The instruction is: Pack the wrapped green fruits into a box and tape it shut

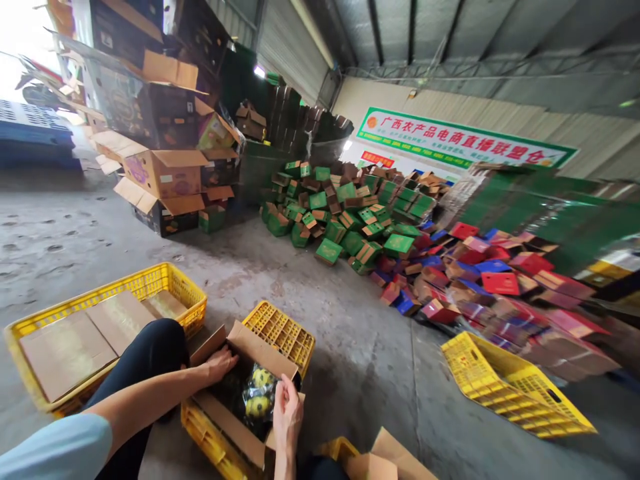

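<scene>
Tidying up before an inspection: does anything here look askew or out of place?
Yes: on the floor ahead, green boxes lie tumbled at all angles beside a jumble of red and blue boxes, odd against the stacked cartons at left, though perhaps deliberate. The open carton being handled shows no obvious damage.

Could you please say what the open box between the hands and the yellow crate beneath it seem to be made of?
The open box looks like matt cardboard: brown, folded flaps. The yellow crate is probably moulded plastic, from its regular lattice; its sheen is unclear.
</scene>
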A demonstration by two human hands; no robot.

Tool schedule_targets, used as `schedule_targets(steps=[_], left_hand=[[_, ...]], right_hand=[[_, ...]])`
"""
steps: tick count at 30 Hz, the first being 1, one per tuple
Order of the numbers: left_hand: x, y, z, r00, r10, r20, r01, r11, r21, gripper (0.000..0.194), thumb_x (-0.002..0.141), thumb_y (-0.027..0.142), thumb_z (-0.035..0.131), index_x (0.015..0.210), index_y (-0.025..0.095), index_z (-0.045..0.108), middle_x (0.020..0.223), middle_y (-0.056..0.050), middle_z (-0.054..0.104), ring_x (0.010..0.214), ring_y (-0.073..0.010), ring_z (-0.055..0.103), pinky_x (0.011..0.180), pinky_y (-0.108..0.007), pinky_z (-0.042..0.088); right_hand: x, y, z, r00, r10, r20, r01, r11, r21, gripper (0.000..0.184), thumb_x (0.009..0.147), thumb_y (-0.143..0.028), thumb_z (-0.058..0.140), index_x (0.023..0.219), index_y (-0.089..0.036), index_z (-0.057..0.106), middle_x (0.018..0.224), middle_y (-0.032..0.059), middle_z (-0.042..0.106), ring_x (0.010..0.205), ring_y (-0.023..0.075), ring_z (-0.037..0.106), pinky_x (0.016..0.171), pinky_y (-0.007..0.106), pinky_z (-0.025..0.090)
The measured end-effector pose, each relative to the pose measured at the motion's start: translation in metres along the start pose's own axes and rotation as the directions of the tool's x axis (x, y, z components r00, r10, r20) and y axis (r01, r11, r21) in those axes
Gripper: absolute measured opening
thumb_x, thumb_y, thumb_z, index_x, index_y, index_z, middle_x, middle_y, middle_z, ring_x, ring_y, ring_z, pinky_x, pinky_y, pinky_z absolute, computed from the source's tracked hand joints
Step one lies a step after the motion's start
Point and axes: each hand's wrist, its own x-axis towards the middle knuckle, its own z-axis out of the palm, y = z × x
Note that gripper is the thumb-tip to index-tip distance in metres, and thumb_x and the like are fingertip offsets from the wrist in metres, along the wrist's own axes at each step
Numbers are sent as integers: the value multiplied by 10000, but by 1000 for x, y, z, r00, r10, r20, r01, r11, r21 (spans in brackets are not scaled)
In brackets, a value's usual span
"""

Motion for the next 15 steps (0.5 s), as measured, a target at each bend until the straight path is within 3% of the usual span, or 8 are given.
schedule_targets(steps=[4, 7, 9, 12, 15], left_hand=[[-2, -12, 0, 990, 7, 142, -26, 991, 133, 507, 744, 220, 601, 1236, 187, 722, 1050, -136, 722, 1064, -327, 605, 945, -409, 508], [2, -20, -6, 983, 72, 171, -112, 967, 231, 640, 736, 145, 569, 1371, 189, 636, 1161, -152, 693, 1113, -320, 592, 1036, -472, 480], [5, -25, -12, 984, 134, 120, -159, 958, 238, 677, 753, 98, 535, 1424, 167, 592, 1163, -159, 683, 1104, -315, 596, 1089, -543, 439], [11, -25, -27, 982, 177, -66, -170, 980, 105, 623, 846, 87, 458, 1455, 140, 574, 1105, -157, 687, 1077, -300, 603, 1102, -565, 424], [15, -13, -48, 984, 82, -158, -106, 983, -150, 575, 881, 148, 487, 1445, 144, 598, 1036, -120, 688, 990, -265, 609, 996, -480, 500]], right_hand=[[8, -8, -7, 1000, 8, -14, -7, 1000, 22, 810, 856, -842, 520, 1102, -131, 821, 971, 200, 821, 831, 293, 804, 729, 328, 644], [12, -9, -10, 999, 27, -25, -26, 999, 34, 788, 854, -818, 551, 1131, -127, 808, 987, 196, 823, 846, 296, 808, 747, 331, 646], [14, -10, -10, 999, 17, -50, -15, 999, 29, 784, 863, -815, 540, 1131, -127, 802, 999, 199, 820, 840, 297, 806, 752, 344, 646], [14, -18, -8, 995, -57, -87, 54, 998, -32, 746, 892, -801, 510, 1103, -146, 797, 996, 191, 814, 846, 293, 792, 778, 368, 638], [10, -36, -7, 980, -170, -101, 159, 981, -113, 664, 947, -731, 505, 1115, -152, 783, 1047, 190, 797, 943, 300, 769, 858, 410, 619]])
